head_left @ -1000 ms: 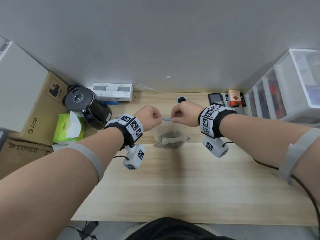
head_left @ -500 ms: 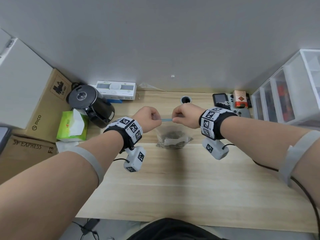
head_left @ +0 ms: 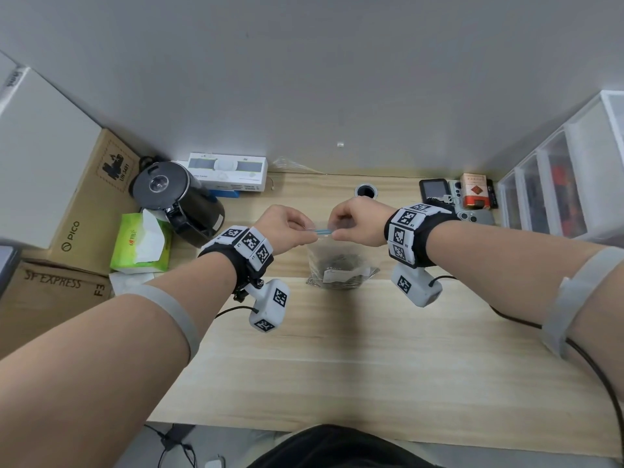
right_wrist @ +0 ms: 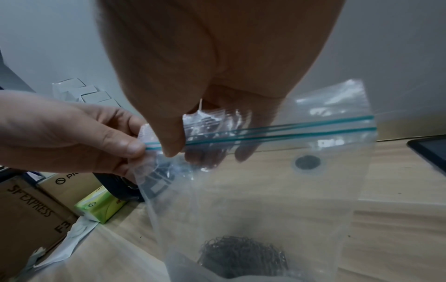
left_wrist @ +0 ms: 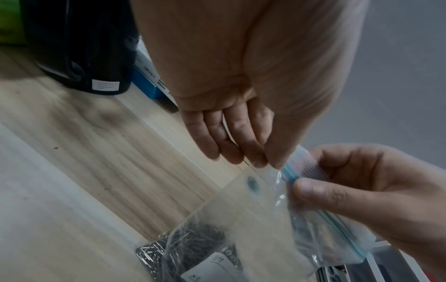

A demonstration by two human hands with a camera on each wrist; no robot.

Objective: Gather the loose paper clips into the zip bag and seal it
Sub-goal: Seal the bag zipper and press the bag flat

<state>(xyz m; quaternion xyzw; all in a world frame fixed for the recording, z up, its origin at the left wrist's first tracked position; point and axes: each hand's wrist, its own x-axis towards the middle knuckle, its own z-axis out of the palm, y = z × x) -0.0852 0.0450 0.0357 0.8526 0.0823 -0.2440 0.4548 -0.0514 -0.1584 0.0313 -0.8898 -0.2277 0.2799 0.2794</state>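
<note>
Cardboard boxes (head_left: 84, 211) stand at the far left of the worktop (head_left: 371, 359), with a green tissue pack (head_left: 140, 244) and a black kettle (head_left: 179, 201) just beside them. Next comes my left hand (head_left: 287, 228), fingers curled, thumb and forefinger pinching the left end of the zip bag (right_wrist: 277, 190) at its blue-green seal strip (right_wrist: 289, 131). The clear bag hangs upright between my hands, its bottom resting on the wood, and the paper clips (right_wrist: 243, 253) lie heaped inside at the bottom. My right hand (head_left: 358, 224) pinches the strip just beside the left one, thumb in front and fingers behind the plastic. Right of that, the strip runs on as two separate lines. Farther right sit a few small devices (head_left: 439, 190) and clear plastic drawers (head_left: 557, 190).
</note>
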